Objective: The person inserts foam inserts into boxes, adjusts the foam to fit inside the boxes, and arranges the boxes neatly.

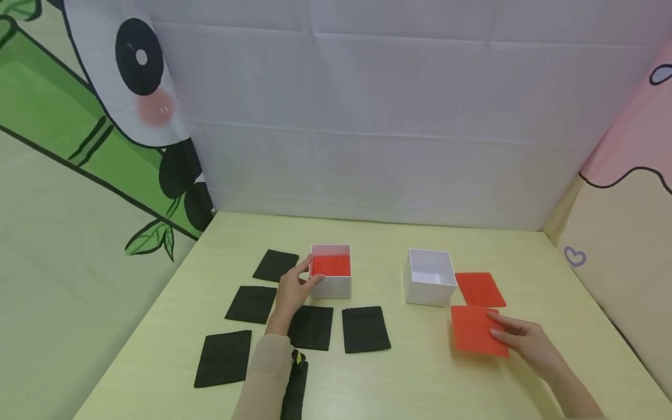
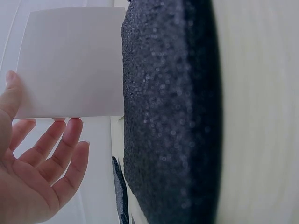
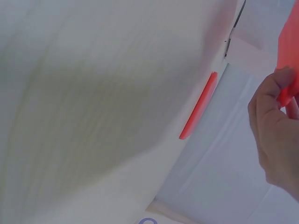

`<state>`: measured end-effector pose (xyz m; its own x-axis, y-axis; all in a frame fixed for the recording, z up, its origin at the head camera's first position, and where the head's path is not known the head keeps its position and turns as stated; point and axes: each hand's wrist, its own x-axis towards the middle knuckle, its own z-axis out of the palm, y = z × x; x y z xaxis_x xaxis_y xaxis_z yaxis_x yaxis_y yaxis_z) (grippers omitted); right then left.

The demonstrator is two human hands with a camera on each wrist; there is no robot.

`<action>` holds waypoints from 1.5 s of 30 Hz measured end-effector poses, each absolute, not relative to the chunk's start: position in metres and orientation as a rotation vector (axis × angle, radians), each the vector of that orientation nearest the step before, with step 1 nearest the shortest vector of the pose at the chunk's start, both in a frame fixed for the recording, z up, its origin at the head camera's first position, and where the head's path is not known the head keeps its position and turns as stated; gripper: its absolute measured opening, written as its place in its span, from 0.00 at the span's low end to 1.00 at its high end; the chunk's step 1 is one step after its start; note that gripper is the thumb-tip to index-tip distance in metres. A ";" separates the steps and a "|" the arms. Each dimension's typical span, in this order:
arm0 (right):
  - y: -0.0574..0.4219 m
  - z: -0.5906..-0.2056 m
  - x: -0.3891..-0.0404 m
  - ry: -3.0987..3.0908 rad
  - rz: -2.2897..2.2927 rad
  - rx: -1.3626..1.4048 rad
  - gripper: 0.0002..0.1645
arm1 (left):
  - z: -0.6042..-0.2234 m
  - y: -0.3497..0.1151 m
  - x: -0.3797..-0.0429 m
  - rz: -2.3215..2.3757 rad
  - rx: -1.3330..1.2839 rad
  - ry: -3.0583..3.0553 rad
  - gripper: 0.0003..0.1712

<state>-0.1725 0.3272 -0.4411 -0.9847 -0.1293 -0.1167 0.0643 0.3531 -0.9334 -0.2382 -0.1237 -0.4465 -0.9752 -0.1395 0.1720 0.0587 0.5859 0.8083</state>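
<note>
My left hand (image 1: 290,294) holds the front left corner of a white open-topped box (image 1: 331,287), thumb at the front and fingers along the left side. A red square (image 1: 332,265) shows inside that box. In the left wrist view the fingertips (image 2: 74,125) lie along the edge of the box (image 2: 72,63). On the other side, my right hand (image 1: 530,344) pinches a red foam square (image 1: 475,331) by its right edge, held above the table with a shadow below. Another red square (image 1: 480,290) lies flat beyond it, beside a second white box (image 1: 430,293).
Several black foam squares (image 1: 223,359) lie around the left arm, two of them in front of the left box. A black strap (image 1: 296,388) shows beside the left sleeve (image 1: 265,379). Printed cloth (image 1: 367,134) walls the table (image 1: 409,379) behind and at both sides.
</note>
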 end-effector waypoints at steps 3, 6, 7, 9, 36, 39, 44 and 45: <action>0.323 -0.439 -0.174 2.415 -1.679 -0.059 0.30 | -0.446 -0.123 -0.238 -1.336 0.070 -2.600 0.36; 0.317 -0.437 -0.175 2.388 -1.642 -0.047 0.32 | -0.446 -0.123 -0.238 -1.336 0.073 -2.600 0.36; 0.314 -0.436 -0.176 2.377 -1.635 -0.046 0.33 | -0.446 -0.123 -0.239 -1.336 0.072 -2.600 0.36; 0.311 -0.434 -0.176 2.362 -1.627 -0.053 0.34 | -0.446 -0.122 -0.239 -1.337 0.074 -2.601 0.36; 0.259 -0.424 -0.196 2.199 -1.768 -0.395 0.32 | -0.447 -0.120 -0.241 -1.311 0.072 -2.590 0.36; 0.251 -0.423 -0.199 2.179 -1.793 -0.438 0.32 | -0.446 -0.119 -0.241 -1.314 0.075 -2.587 0.36; 0.241 -0.422 -0.205 2.143 -1.819 -0.493 0.32 | -0.445 -0.119 -0.241 -1.330 0.075 -2.581 0.36; 0.239 -0.422 -0.205 2.139 -1.819 -0.500 0.32 | -0.445 -0.118 -0.241 -1.334 0.076 -2.579 0.36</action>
<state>-0.2055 0.2390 -0.4216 -0.8984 -0.4392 0.0049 -0.0754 0.1432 -0.9868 -0.2409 -0.1185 -0.4452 -0.9707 -0.1535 0.1849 0.0622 0.5828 0.8103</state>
